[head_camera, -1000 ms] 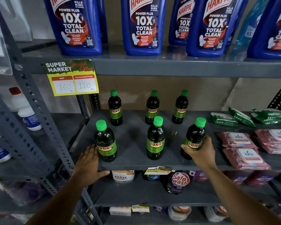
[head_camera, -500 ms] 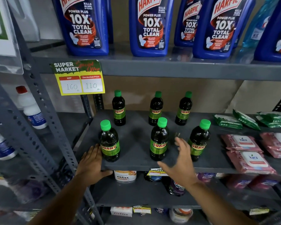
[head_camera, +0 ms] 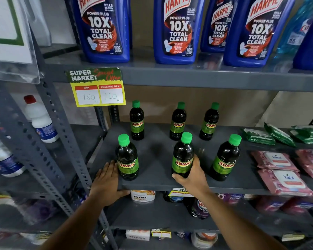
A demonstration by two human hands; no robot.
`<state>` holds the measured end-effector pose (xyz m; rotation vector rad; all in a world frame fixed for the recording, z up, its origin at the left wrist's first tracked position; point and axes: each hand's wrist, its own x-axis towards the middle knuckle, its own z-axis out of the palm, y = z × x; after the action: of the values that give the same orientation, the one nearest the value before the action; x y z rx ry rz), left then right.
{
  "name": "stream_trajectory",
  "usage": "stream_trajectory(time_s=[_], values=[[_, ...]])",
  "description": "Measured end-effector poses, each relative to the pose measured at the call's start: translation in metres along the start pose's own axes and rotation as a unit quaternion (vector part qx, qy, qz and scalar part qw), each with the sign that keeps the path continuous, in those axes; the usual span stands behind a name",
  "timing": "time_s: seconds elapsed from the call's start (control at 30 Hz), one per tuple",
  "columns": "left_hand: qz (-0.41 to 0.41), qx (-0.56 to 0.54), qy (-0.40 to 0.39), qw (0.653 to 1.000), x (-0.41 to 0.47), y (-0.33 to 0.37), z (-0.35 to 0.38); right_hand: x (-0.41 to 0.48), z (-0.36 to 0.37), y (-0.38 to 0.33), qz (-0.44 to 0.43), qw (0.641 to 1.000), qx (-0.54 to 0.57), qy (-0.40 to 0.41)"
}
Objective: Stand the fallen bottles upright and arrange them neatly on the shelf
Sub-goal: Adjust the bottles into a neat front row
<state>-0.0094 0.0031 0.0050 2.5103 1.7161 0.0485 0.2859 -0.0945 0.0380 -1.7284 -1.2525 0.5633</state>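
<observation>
Several dark Sunny bottles with green caps stand upright on the grey middle shelf (head_camera: 157,154), in a back row and a front row. My right hand (head_camera: 193,175) is wrapped around the base of the front middle bottle (head_camera: 182,156). My left hand (head_camera: 107,181) lies flat on the shelf's front left corner, its fingers touching the side of the front left bottle (head_camera: 127,157) without gripping it. The front right bottle (head_camera: 225,157) stands free. The back row bottles (head_camera: 177,121) stand near the rear wall.
Pink wipe packs (head_camera: 278,170) and green packs (head_camera: 278,134) lie on the right of the same shelf. Blue Harpic bottles (head_camera: 175,31) fill the shelf above, with a yellow price tag (head_camera: 98,88) hanging from its edge. Slotted uprights (head_camera: 61,134) stand left; other goods sit below.
My right hand left the front right bottle, moved left and closed on the front middle bottle. My left hand stayed at the shelf's front left corner.
</observation>
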Motion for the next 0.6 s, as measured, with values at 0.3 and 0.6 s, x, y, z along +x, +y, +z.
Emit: stream_trajectory(time_s=[0.3,0.6], values=[[0.006,-0.023,0.005,1.000,-0.001,-0.002,-0.002,-0.043,0.064,-0.048,-0.228,0.959,-0.132,-0.107],[0.026,-0.019,0.016,0.999,-0.003,-0.004,0.000,0.008,0.119,-0.070,-0.056,0.984,-0.061,-0.158]])
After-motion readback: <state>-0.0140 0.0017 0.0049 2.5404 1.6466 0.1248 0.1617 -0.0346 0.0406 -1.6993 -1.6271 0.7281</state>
